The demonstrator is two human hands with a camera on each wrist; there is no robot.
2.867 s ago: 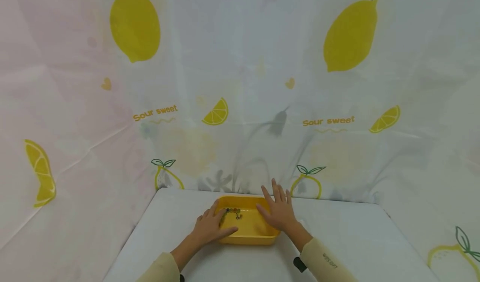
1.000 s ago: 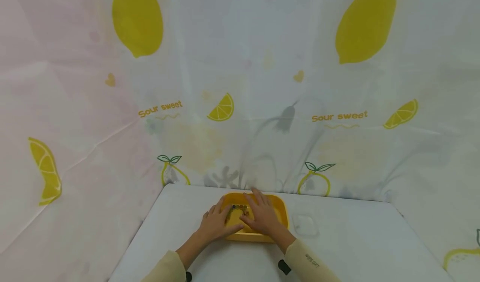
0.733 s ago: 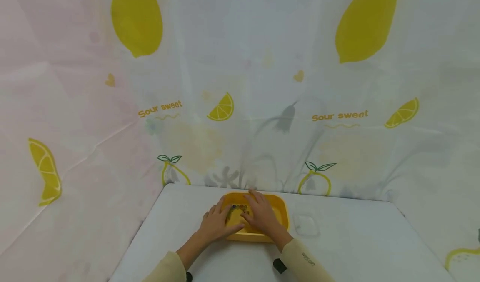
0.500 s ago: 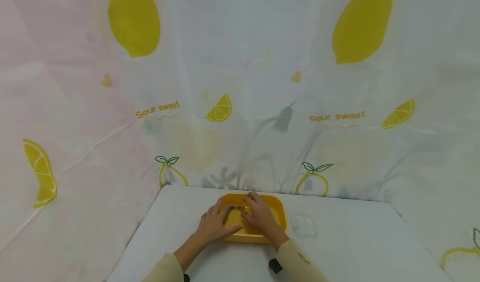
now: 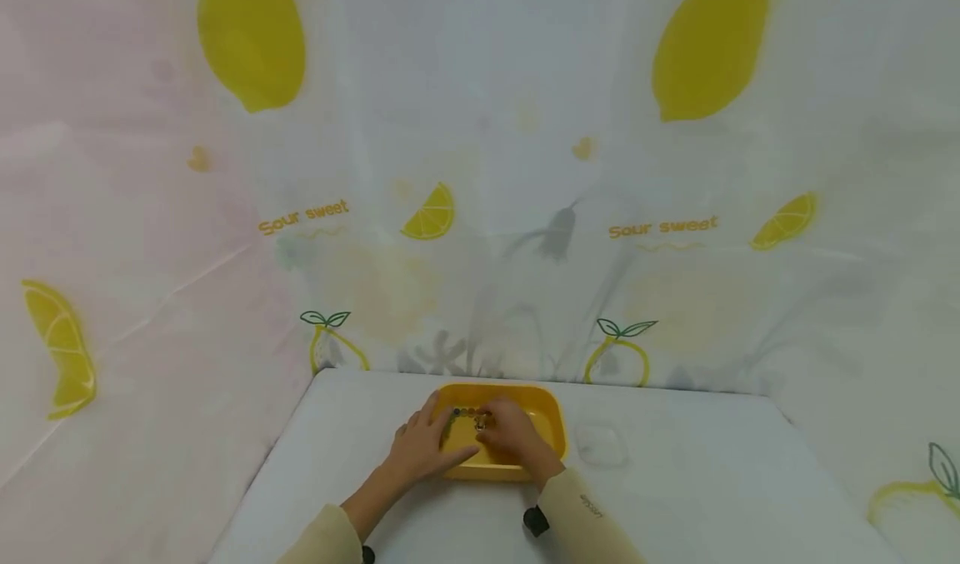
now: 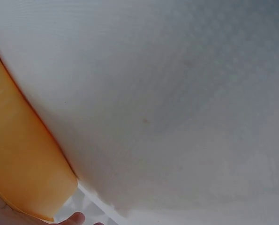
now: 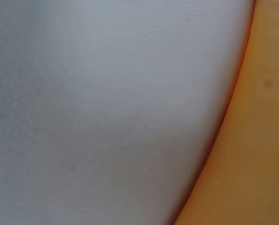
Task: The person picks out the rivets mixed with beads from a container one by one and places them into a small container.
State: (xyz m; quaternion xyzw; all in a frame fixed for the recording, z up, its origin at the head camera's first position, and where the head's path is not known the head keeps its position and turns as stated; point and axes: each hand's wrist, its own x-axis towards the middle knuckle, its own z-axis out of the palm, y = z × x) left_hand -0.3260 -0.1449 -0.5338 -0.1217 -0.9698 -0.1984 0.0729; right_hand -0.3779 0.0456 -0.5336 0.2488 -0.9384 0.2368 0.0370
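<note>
A shallow yellow tray [image 5: 498, 472] stands on the white table, and a beaded bracelet [image 5: 464, 412] with a small dark charm [image 5: 480, 424] lies inside its left half. My left hand [image 5: 416, 449] rests at the tray's left rim, fingers spread and thumb stretched along the near side. Reaching in from the right, my right hand [image 5: 517, 432] has its fingers and thumb curled round the bracelet's right side; the exact contact is small and partly hidden. The left wrist view shows the tray's outer wall [image 6: 26, 150] and a few fingertips [image 6: 76, 218].
A clear, shallow plastic piece [image 5: 602, 445] lies just right of the tray on the white table [image 5: 690, 481]. Lemon-print curtains [image 5: 480, 297] hang behind the table and along its sides.
My right hand came from above the tray's right side, moved left, and curled its spread fingers in at the bracelet. The left hand stays at the left rim.
</note>
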